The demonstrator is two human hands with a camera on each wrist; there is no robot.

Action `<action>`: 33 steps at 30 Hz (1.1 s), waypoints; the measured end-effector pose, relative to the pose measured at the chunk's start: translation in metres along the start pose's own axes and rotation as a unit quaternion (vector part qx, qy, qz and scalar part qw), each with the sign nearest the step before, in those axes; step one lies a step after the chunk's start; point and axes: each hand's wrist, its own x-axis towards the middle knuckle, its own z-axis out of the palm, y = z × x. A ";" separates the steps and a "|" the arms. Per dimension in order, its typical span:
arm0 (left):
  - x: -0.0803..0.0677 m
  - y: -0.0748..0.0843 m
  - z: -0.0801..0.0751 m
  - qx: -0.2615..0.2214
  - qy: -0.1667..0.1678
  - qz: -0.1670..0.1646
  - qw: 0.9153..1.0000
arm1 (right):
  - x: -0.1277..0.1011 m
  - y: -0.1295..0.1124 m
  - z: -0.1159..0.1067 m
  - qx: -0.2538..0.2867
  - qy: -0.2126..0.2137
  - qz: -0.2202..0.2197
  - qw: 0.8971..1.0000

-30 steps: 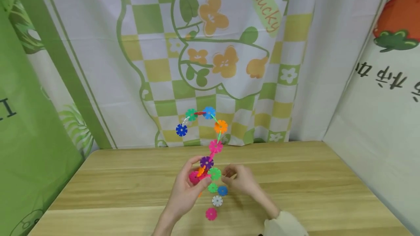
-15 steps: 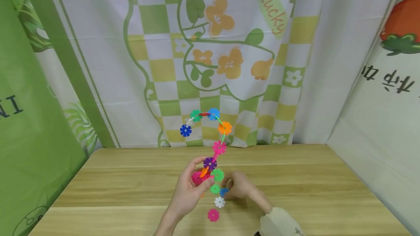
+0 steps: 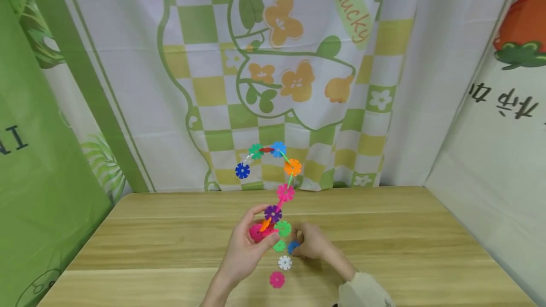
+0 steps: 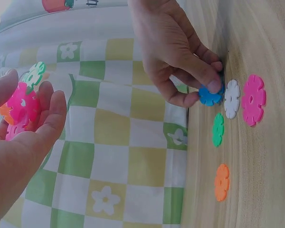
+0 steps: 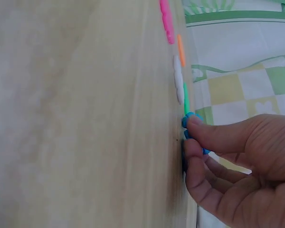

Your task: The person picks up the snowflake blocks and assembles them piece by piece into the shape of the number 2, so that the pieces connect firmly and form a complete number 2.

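Right fingers (image 4: 199, 71) reached blue disc (image 4: 209, 98), table edge (image 3: 362, 189) beyond

Disc chain (image 3: 286, 192): multicoloured notched discs, slotted together; lower part held in left hand (image 3: 245, 252), remainder arching above it.
Chain tip (image 3: 242, 170): dark blue, above the left hand.
Blue disc (image 4: 209, 99): notched, tilted; pinched by the right hand (image 4: 173, 54).

High up, the head camera looks forward and down over table (image 3: 170, 236) to curtain (image 3: 264, 84); low, tipped sideways, sit the wrist cameras, right one closer, both catching the blue disc (image 4: 209, 98)!
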 end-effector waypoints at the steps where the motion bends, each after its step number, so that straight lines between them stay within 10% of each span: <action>1: 0.000 0.000 0.000 0.000 0.000 -0.002 1.000 | -0.001 0.000 0.000 0.012 0.002 -0.005 1.000; 21: 0.000 -0.004 0.000 0.023 0.008 -0.012 1.000 | -0.031 -0.035 -0.027 0.174 0.105 -0.071 0.977; 33: 0.000 -0.003 -0.003 0.074 0.063 -0.020 0.995 | -0.042 -0.059 -0.037 0.145 0.187 -0.086 0.968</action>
